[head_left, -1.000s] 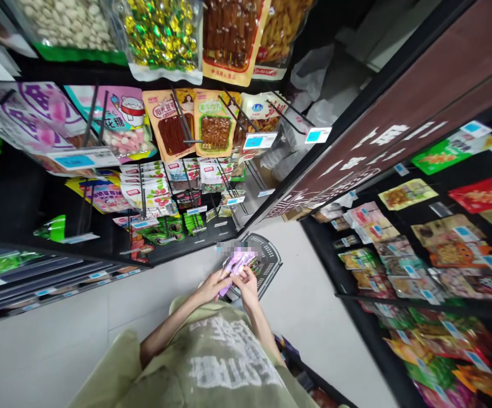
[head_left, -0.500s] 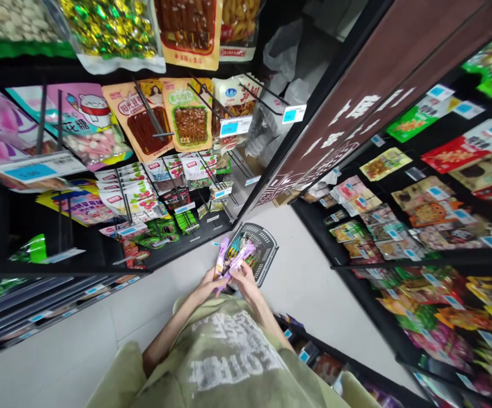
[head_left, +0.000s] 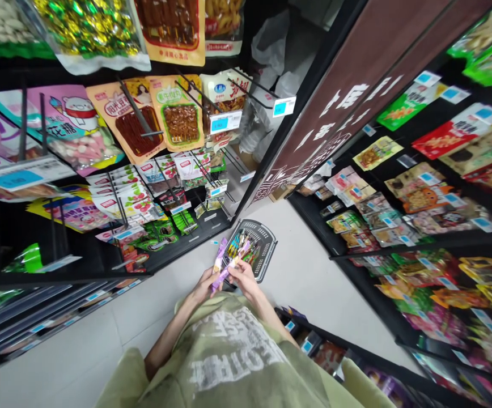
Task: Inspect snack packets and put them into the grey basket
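My left hand (head_left: 204, 285) is closed on a slim purple snack packet (head_left: 220, 256) that stands up from its fingers. A second purple snack packet (head_left: 223, 276) slants across in front of me, its upper end pinched by my right hand (head_left: 243, 276). The lower end of that second packet reaches over to my left fingers. Just beyond both hands, a dark grey shopping basket (head_left: 267, 249) sits on the floor. Several small colourful packets (head_left: 244, 243) lie inside it. My hands hide the basket's near left part.
A tall black shelf with hanging snack bags (head_left: 180, 116) rises on the left. Across the tiled floor (head_left: 309, 272) stands another snack rack (head_left: 424, 192) on the right. A brown printed end panel (head_left: 343, 107) leans into view between them. A low shelf (head_left: 326, 354) is close at my right side.
The purple packet in my right hand has tipped down and left, crossing toward my left hand. The whole view has shifted slightly.
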{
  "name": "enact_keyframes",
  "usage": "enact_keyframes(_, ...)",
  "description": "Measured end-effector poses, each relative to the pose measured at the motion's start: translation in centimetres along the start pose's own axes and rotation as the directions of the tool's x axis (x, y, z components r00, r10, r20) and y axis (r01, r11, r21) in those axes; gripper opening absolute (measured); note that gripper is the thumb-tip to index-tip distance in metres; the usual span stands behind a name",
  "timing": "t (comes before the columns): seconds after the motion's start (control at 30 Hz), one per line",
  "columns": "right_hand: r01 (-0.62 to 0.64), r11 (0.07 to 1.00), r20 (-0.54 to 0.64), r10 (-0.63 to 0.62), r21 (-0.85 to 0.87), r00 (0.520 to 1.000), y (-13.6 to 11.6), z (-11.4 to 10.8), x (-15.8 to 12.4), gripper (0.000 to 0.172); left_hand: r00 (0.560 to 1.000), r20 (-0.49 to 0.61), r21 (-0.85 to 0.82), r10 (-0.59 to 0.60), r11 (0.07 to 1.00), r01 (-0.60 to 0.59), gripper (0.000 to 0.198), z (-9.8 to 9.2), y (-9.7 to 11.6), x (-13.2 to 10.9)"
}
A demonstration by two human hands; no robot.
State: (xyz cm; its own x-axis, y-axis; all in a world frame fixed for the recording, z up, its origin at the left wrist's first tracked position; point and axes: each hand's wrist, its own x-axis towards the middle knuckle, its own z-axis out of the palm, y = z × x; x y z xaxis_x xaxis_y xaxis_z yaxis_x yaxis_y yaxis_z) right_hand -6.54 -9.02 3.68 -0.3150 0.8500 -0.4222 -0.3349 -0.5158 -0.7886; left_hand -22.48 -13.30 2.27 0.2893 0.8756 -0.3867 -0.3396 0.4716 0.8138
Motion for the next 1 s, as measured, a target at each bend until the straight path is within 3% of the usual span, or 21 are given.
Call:
enact_keyframes(0.2, 0.010, 0.999, -0.031, -0.012, -0.051, 0.999, 0.4, 0.1, 0.0, 0.034, 1.000, 0.011, 0.246, -0.012, 0.969, 0.009, 0.047, 0.1, 1.0, -0.8)
enact_keyframes(0.37, 0.034, 0.996, -0.158, -0.047, -0.087, 0.986, 0.9, -0.1, 0.2, 0.045, 1.000, -0.023, 0.216, -0.002, 0.976, 0.007, 0.051, 0.8, 1.1, -0.7)
enact_keyframes(0.7, 0.134, 0.990, -0.382, -0.144, -0.054, 0.913, 1.1, 0.4, 0.5, 0.038, 0.996, -0.092, 0.164, -0.010, 0.986, 0.025, 0.046, 0.2, -0.2, 0.2)
enact_keyframes(1.0, 0.187, 0.977, -0.439, -0.212, -0.099, 0.873, -0.4, -0.8, 1.1, 0.037, 0.973, -0.229, 0.269, 0.024, 0.962, 0.040, 0.044, -0.4, 0.5, 0.1)
